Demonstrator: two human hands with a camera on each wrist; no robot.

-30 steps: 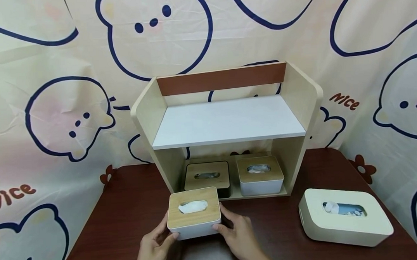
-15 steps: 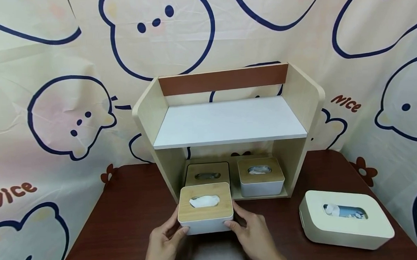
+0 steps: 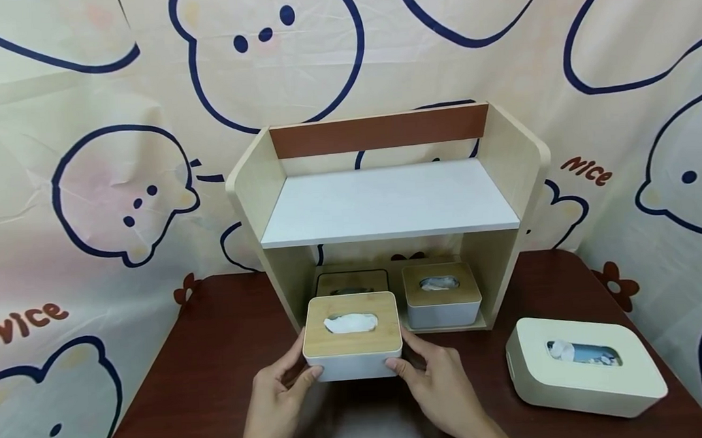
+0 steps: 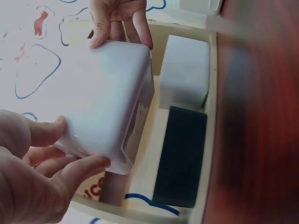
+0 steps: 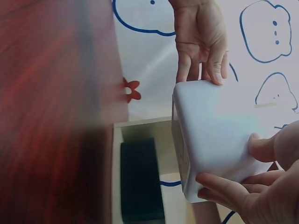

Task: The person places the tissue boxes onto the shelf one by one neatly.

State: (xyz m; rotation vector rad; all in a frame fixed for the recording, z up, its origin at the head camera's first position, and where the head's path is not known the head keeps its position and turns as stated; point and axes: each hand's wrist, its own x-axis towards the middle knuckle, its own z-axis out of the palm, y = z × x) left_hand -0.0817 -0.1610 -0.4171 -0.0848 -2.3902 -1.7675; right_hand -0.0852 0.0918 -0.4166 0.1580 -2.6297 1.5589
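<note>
I gripped the white tissue box, tissue poking through its bamboo lid, with my left hand and right hand, fingers curled round its sides.

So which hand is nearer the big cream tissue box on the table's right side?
Right. The right hand grips the held tissue box on the side facing the cream box; the left hand grips the far side.

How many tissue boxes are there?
4. One white tissue box held up between the left hand and right hand; a black one and a white one inside the wooden shelf; a big cream one on the table's right.
</note>
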